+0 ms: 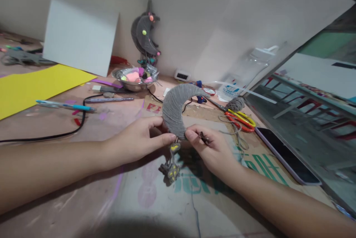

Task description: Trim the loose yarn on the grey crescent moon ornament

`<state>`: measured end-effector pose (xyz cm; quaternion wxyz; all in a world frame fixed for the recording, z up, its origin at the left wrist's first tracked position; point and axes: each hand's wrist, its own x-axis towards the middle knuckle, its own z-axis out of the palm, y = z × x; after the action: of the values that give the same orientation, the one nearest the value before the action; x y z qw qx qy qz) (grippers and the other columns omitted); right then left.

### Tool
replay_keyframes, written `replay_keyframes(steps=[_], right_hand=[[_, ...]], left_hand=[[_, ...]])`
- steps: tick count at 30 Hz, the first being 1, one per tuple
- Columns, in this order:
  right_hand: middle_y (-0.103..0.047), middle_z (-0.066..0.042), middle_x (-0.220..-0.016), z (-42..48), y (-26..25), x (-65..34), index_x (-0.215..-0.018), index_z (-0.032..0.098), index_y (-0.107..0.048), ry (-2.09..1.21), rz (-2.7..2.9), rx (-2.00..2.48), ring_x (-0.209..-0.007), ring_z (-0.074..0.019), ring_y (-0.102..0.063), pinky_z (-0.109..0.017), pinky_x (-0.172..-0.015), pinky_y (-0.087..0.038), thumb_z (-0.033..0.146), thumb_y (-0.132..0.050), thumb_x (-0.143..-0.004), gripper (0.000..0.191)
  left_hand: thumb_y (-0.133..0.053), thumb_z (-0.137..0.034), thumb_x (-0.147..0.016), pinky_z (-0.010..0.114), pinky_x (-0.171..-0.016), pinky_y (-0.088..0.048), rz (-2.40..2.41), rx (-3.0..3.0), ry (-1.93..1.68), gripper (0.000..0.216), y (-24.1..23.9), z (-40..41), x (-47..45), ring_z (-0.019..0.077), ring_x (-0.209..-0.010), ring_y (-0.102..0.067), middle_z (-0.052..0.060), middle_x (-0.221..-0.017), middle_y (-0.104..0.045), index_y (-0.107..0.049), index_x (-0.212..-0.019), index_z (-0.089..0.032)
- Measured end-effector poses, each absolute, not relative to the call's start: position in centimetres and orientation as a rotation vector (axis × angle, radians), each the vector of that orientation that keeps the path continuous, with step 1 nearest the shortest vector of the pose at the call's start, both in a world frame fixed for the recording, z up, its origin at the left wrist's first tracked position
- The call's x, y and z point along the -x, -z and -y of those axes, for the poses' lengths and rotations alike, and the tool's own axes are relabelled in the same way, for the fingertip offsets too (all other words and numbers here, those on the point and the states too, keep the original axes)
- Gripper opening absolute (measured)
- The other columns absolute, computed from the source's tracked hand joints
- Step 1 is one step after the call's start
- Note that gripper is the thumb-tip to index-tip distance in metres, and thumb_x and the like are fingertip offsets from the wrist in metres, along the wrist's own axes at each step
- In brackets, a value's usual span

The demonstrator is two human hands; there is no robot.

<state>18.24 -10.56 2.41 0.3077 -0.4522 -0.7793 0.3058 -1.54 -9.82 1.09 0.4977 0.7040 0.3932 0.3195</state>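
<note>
Holding a grey yarn-wrapped moon point(174, 110) up in both hands, above a cardboard sheet point(133, 204) on the table point(55, 167); gripping its lower left edge between thumb and fingers of the left hand point(139, 134), closed on the yarn; pinching its bottom end with thumb and forefinger of the right hand point(213, 151); also keeping a small dark brown piece point(204, 138) among the right fingers, too small to identify; noting small grey-and-yellow charms point(174, 173) hanging below the moon, between the hands; cannot tell whether touching the cardboard; seeing scissors point(229, 113) with orange and yellow handles just beyond the right hand, beside a ball of grey yarn point(235, 103); finding a phone point(287, 156) farther right, screen dark; spotting a metal bowl point(130, 86) of coloured bits behind the moon, with a similar moon decoration point(144, 36) upright near the wall; recording a blue pen point(83, 108) and a yellow sheet point(41, 86) to the left, before a leaning white board point(80, 37).
</note>
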Motion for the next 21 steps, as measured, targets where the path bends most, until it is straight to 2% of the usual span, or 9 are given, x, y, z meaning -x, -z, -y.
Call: replay_keyframes(steps=[3, 8, 11, 13, 15, 17, 21], right_hand=[[-0.042, 0.003, -0.06, 10.7, -2.5, -18.2, -0.067, 0.018, -0.05, -0.826, 2.05, 1.202, -0.055, -0.009, -0.039, -0.021, -0.051, -0.032, 0.034, -0.042, -0.088, 0.028], [-0.038, 0.004, -0.058, 10.8, -2.6, -18.1, -0.063, 0.018, -0.045, -0.838, 2.093, 1.203, -0.053, -0.009, -0.037, -0.021, -0.049, -0.03, 0.037, -0.04, -0.089, 0.033], [-0.045, 0.003, -0.062, 10.6, -2.5, -18.4, -0.075, 0.018, -0.05, -0.775, 2.151, 1.198, -0.055, -0.0097, -0.042, -0.021, -0.051, -0.035, 0.039, -0.04, -0.09, 0.027], [-0.053, 0.0, -0.075, 10.3, -2.7, -18.9, -0.096, 0.018, -0.05, -0.562, 2.231, 1.133, -0.063, -0.0117, -0.048, -0.023, -0.056, -0.039, 0.043, -0.048, -0.086, 0.027], [-0.055, -0.005, -0.09, 10.1, -3.0, -19.4, -0.111, 0.017, -0.046, -0.232, 2.359, 0.998, -0.073, -0.0153, -0.05, -0.027, -0.063, -0.041, 0.048, -0.053, -0.083, 0.042], [-0.054, -0.007, -0.091, 10.0, -3.3, -19.8, -0.112, 0.015, -0.047, 0.055, 2.468, 0.896, -0.076, -0.0169, -0.05, -0.029, -0.066, -0.041, 0.043, -0.047, -0.088, 0.036], [-0.056, -0.005, -0.079, 10.4, -3.2, -19.7, -0.11, 0.013, -0.051, 0.478, 2.599, 0.8, -0.067, -0.0161, -0.049, -0.028, -0.059, -0.037, 0.027, -0.043, -0.091, 0.024]], left_hand=[[-0.055, -0.032, -0.083, 0.027, -0.074, -0.047, -0.846, -1.635, -0.838, 0.017, -1.3, 10.0, 1.6, 0.0159, -0.081, -0.059, 0.003, -0.087, -0.065, -0.06, -0.09, -0.017], [-0.048, -0.043, -0.086, 0.023, -0.057, -0.043, -0.883, -1.394, -0.943, 0.034, -1.2, 9.7, 1.7, 0.0116, -0.063, -0.052, -0.001, -0.063, -0.053, -0.053, -0.067, -0.016], [-0.051, -0.043, -0.083, 0.024, -0.057, -0.041, -0.918, -1.409, -0.932, 0.033, -1.0, 9.3, 1.7, 0.0119, -0.062, -0.051, -0.001, -0.063, -0.051, -0.052, -0.066, -0.016], [-0.051, -0.042, -0.084, 0.023, -0.055, -0.039, -0.939, -1.44, -0.931, 0.033, -1.0, 9.2, 1.7, 0.0112, -0.059, -0.049, -0.001, -0.062, -0.05, -0.052, -0.064, -0.015], [-0.05, -0.041, -0.084, 0.023, -0.053, -0.037, -0.957, -1.452, -0.925, 0.033, -1.0, 9.1, 1.7, 0.0103, -0.056, -0.046, -0.002, -0.061, -0.049, -0.05, -0.063, -0.015], [-0.049, -0.042, -0.084, 0.022, -0.052, -0.035, -0.981, -1.442, -0.923, 0.034, -1.0, 9.1, 1.6, 0.0101, -0.055, -0.045, -0.002, -0.06, -0.048, -0.05, -0.064, -0.015], [-0.049, -0.043, -0.083, 0.023, -0.052, -0.037, -1.057, -1.505, -0.946, 0.032, -1.0, 9.0, 1.7, 0.0116, -0.057, -0.047, -0.002, -0.061, -0.049, -0.052, -0.066, -0.016]])
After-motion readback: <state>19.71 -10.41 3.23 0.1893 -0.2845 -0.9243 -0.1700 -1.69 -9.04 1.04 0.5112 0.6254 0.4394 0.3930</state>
